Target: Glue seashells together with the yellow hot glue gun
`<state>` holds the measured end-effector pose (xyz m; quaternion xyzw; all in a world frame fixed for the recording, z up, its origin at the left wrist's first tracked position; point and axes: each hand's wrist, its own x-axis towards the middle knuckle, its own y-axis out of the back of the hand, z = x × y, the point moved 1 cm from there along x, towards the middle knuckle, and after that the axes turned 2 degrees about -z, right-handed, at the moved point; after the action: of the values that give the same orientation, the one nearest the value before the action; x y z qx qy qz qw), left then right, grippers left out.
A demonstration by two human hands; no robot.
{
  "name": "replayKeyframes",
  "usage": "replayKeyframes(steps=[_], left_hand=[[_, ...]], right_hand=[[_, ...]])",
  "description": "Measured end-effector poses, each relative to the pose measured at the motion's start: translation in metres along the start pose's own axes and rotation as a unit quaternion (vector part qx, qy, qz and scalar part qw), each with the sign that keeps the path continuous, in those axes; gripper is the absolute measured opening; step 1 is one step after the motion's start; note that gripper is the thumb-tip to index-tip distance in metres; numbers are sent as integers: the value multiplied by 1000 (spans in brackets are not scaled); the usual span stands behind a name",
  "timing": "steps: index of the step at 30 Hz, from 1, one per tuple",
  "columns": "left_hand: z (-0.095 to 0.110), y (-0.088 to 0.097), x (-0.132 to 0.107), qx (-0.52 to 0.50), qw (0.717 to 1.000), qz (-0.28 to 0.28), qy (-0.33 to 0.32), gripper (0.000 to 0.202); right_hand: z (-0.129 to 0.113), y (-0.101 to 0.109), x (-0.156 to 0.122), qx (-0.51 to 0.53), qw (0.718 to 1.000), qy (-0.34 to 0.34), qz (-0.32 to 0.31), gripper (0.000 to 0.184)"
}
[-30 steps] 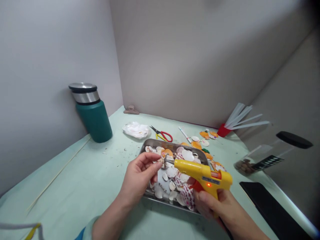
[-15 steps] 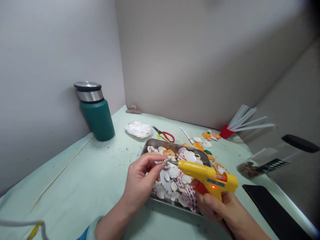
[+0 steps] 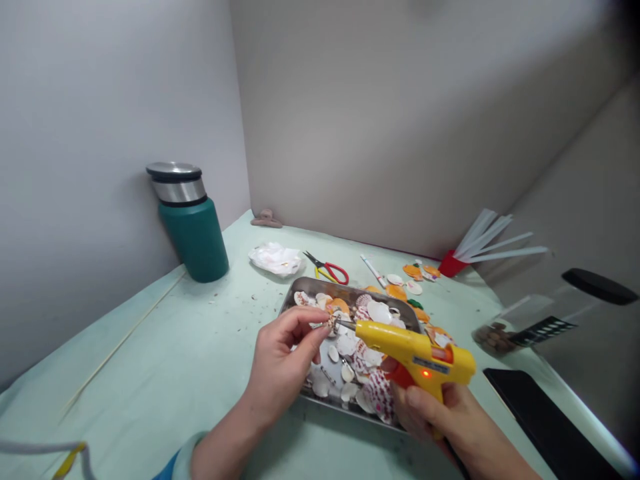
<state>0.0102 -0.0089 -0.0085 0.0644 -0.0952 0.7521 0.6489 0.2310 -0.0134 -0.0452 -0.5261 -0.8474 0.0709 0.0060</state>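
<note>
My left hand (image 3: 285, 353) pinches a small brown-and-white shell (image 3: 331, 325) between thumb and forefinger, above the tray. Wrapped round the handle of a yellow glue gun (image 3: 410, 347) is my right hand (image 3: 440, 413); a red light glows on the gun's side. The gun's metal nozzle points left and meets the small shell, though exact contact is hard to make out. Beneath both hands lies a metal tray (image 3: 350, 409) full of shells, white, orange and purple-speckled (image 3: 380, 395). My fingers hide part of the held shell.
Behind the tray are pliers (image 3: 333, 272), a white marker (image 3: 373, 270), a crumpled plastic bag (image 3: 276, 259) and loose orange shells (image 3: 396, 292). A green bottle (image 3: 195, 237) stands left. To the right are a red cup (image 3: 453, 265) of glue sticks, a clear jar (image 3: 530, 320) and a black phone-like slab (image 3: 545, 420).
Almost nothing differs. The view has shifted very slightly, and both hands keep their hold on the shell and the glue gun.
</note>
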Motion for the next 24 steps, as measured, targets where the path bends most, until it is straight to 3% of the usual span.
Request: replayKeyframes(steps=[9, 24], left_hand=[[-3, 0, 3, -60, 991, -10, 119, 16], [-8, 0, 5, -106, 981, -47, 155, 19]], right_hand=[[-3, -2, 0, 2, 1000, -9, 11, 37], [1, 1, 1, -18, 1000, -8, -5, 37]])
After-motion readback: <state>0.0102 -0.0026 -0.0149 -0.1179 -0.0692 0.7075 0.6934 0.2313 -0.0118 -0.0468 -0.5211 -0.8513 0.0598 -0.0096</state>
